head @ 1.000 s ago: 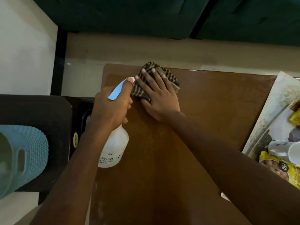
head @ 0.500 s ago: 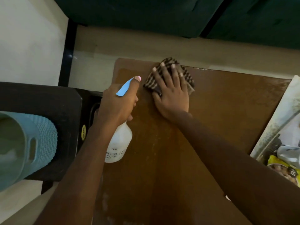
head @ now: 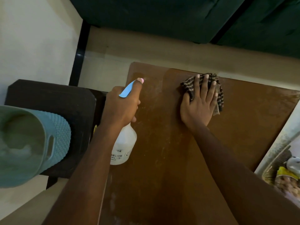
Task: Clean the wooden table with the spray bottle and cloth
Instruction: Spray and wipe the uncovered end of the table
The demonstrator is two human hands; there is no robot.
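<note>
The brown wooden table (head: 162, 159) fills the middle of the view, its surface streaked and dusty on the left. My left hand (head: 121, 108) grips the neck of a white spray bottle (head: 124, 145) with a blue trigger and pink nozzle, held over the table's left edge. My right hand (head: 198, 104) lies flat with fingers spread, pressing a dark checked cloth (head: 218, 98) onto the table near its far edge.
A black stool (head: 69, 111) stands left of the table with a teal textured basket (head: 40, 143) on it. At the right edge lies a tray (head: 279, 143) with packets and a white cup. A dark green sofa (head: 178, 18) runs beyond the table.
My right hand has slid the cloth to the right along the table's far edge, away from the spray bottle. My left hand keeps its hold on the bottle.
</note>
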